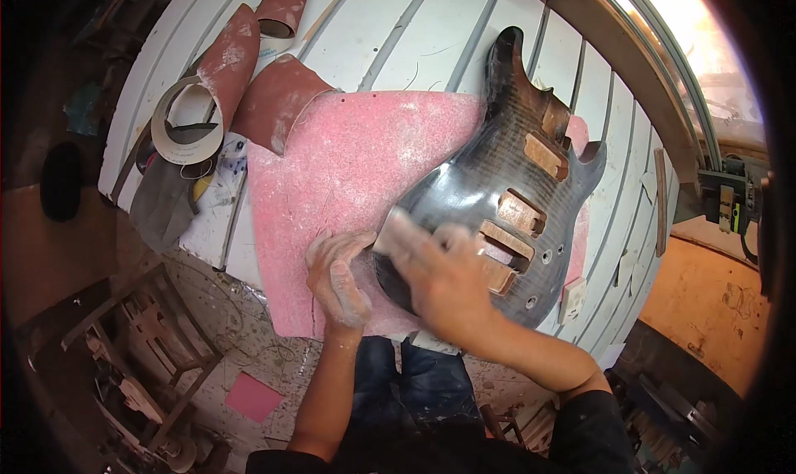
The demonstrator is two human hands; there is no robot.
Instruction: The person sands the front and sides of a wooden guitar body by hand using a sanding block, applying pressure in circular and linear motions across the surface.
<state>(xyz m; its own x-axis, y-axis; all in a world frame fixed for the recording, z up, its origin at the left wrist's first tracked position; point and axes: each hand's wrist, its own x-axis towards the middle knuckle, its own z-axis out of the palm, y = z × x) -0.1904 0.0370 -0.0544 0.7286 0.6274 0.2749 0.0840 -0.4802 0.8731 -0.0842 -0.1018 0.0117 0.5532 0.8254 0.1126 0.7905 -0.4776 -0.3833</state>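
Observation:
A dark grey-black electric guitar body (431, 196), glossy in places with streaked grain and cut-out pickup cavities, lies on a pink dusty mat (332, 176). My right hand (444, 279), partly blurred, is over its lower left side. Its fingers press a pale piece of what looks like sandpaper (385, 240) against the body's left edge. My left hand (340, 275), coated in whitish dust, is beside that edge, its fingers stretched and curved toward the pale piece. Whether its fingertips touch the body cannot be made out.
The mat lies on a white slatted table (398, 26). Reddish sandpaper sheets (278, 101) and a sandpaper roll (186, 147) lie at the far left, near a grey cloth (162, 205). A thin wooden strip (661, 200) is at the right. A wooden frame (141, 358) stands lower left.

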